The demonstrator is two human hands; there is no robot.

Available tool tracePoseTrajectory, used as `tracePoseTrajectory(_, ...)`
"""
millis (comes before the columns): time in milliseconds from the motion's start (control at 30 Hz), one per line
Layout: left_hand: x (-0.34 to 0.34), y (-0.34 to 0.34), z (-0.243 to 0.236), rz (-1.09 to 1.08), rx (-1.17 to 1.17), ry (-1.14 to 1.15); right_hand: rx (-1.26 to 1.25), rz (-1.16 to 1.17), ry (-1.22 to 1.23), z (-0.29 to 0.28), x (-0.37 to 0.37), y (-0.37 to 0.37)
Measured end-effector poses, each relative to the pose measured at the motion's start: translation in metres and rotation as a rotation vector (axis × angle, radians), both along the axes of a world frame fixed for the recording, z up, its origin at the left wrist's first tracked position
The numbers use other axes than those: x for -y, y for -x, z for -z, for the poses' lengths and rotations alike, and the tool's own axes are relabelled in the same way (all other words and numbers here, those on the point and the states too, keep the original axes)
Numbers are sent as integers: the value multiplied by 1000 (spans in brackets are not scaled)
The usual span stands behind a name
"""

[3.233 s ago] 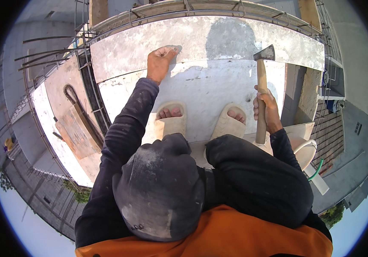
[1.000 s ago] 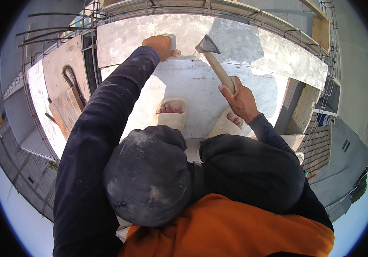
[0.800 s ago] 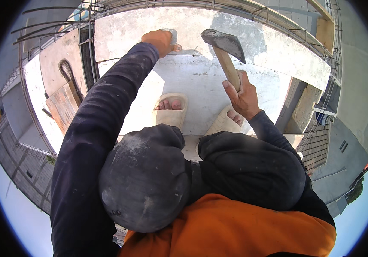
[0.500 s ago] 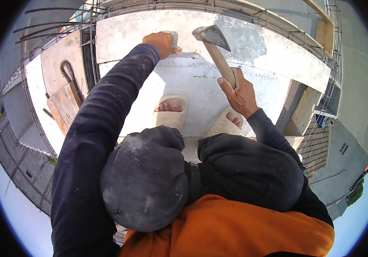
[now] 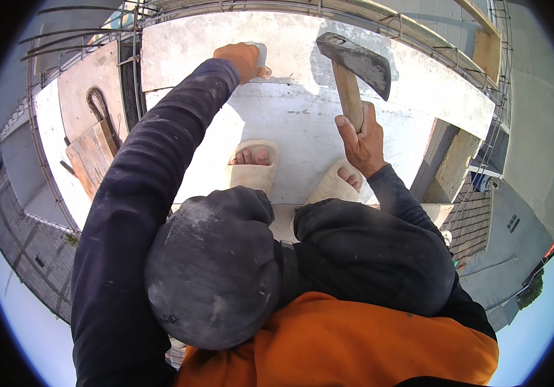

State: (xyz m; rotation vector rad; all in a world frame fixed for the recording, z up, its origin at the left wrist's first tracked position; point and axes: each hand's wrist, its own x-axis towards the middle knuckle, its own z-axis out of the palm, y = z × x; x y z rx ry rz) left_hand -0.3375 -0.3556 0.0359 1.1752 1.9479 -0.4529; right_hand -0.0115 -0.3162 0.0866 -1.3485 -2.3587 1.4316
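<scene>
My right hand (image 5: 365,145) is wrapped round the wooden handle of a hatchet (image 5: 349,90). Its dark metal head (image 5: 357,62) is raised above the pale boards, blunt end to the left and wide blade to the right. My left hand (image 5: 241,61) is closed at the far board (image 5: 186,55), thumb pointing right. Whatever its fingers may hold is hidden; a small grey patch, perhaps shadow, shows beside them. The hatchet head is well apart from my left hand.
My sandalled feet (image 5: 251,161) stand on the near white board (image 5: 290,122). Steel reinforcing bars (image 5: 83,32) run along the far and left edges. At the left lie a wooden piece (image 5: 90,158) and a bent metal bar (image 5: 99,106). A gap opens beside the boards at right.
My right hand has lifted the hatchet; its head has swung right and looks larger, closer to me. My left hand stays in nearly the same place.
</scene>
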Motion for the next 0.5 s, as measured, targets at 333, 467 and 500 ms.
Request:
tracePoseTrajectory(333,2,2,4,33,-3,-57,124,-114,13,-7,-11,14)
tracePoseTrajectory(467,0,-3,5,61,12,-47,247,-166,6,12,-4,-3)
tracePoseTrajectory(500,-1,-2,6,72,1,-57,365,-232,21,31,-5,-9)
